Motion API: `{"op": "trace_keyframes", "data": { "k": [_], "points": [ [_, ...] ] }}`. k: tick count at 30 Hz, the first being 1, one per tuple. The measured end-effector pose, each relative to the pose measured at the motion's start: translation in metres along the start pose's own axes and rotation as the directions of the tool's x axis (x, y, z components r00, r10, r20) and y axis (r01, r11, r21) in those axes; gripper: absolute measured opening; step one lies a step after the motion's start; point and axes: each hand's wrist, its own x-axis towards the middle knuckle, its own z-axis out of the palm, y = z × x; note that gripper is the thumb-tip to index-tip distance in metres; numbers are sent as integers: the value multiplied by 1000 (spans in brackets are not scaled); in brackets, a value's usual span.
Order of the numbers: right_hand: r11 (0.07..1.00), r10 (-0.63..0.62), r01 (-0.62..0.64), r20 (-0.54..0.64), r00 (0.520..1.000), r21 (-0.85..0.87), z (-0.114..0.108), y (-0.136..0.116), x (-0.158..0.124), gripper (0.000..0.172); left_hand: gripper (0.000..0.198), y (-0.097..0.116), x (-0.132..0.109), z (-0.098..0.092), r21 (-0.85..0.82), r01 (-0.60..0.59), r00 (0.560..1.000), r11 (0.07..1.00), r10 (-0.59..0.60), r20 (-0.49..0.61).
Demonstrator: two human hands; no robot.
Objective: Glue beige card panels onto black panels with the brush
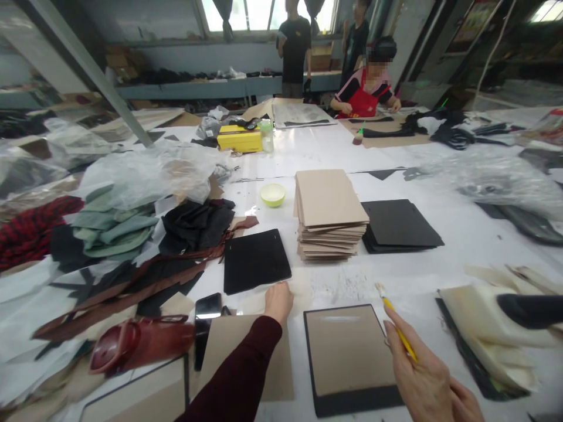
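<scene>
My left hand (279, 302), in a dark maroon sleeve, is closed just below the near edge of a black panel stack (257, 261). Its fingertips are hidden, so I cannot make out what they hold. My right hand (420, 372) grips a small brush (402, 334) with a yellow handle, its pale tip pointing up and left. Beside that hand lies a beige board (349, 351) on a larger black sheet, whose border shows around it. A glossy streak marks the board near its top. Under my left forearm is another beige sheet (233, 346).
A tall stack of beige boards (329, 199) stands mid-table, with black panels (400, 225) to its right and a light green bowl (272, 195) to its left. Left are a phone (207, 308), a red-brown case (145, 346) and fabric scraps. A co-worker in a red apron (365, 102) sits opposite.
</scene>
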Motion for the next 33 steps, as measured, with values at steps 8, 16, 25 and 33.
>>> {"op": "trace_keyframes", "data": {
  "k": [8,16,25,33],
  "points": [
    [992,81,-81,-3,997,100,4,5,-3,54,28,10,-2,-12,42,-10,998,999,8,60],
    [981,127,-124,-11,992,149,-1,-4,-5,56,22,11,1,-7,-14,-35,999,999,36,41],
    [969,160,-147,-51,986,197,7,7,-20,41,15,-26,-3,-1,-250,-137,989,958,121,-80],
    [947,-63,78,-57,996,311,72,-14,-24,35,12,-42,-17,10,-422,-221,973,879,172,-151]
  ]
}}
